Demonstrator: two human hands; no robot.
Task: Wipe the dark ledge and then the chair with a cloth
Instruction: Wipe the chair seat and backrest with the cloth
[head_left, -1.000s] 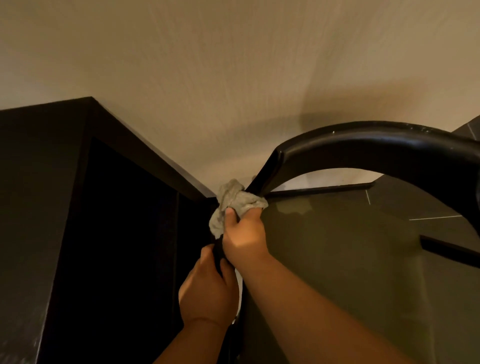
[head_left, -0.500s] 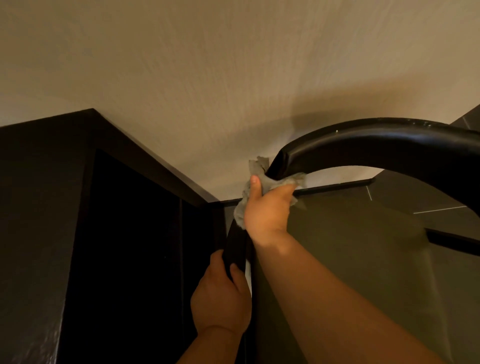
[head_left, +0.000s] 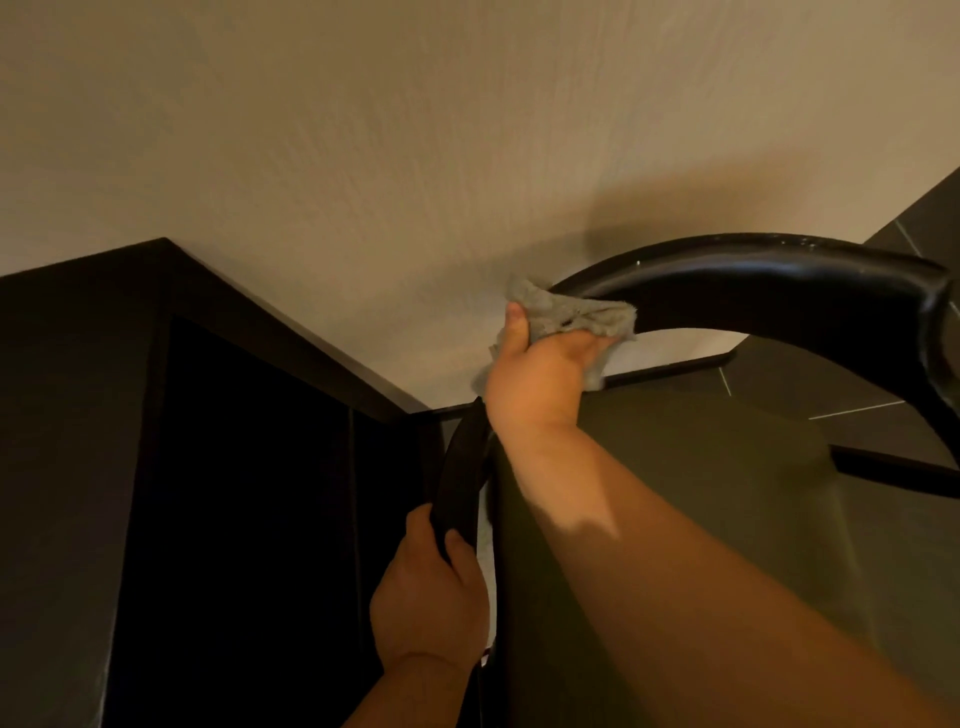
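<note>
The chair has a glossy black curved back rail (head_left: 769, 291) arching from centre to the right edge, above an olive-green seat (head_left: 701, 493). My right hand (head_left: 540, 374) grips a crumpled grey cloth (head_left: 576, 314) wrapped over the left end of that rail. Lower down, my left hand (head_left: 426, 603) holds the chair's black upright post (head_left: 460, 467). The dark ledge (head_left: 270, 332) runs along the top of dark furniture at the left.
A beige textured wall (head_left: 415, 130) fills the upper view. The dark furniture (head_left: 67, 493) stands close on the left. Dark floor tiles (head_left: 857, 384) with pale grout show behind the chair at the right. A black crossbar (head_left: 893, 467) crosses the right side.
My right hand has slid the cloth up the chair's post and onto the curved top rail, moving rightward. My left hand keeps its hold on the post lower down.
</note>
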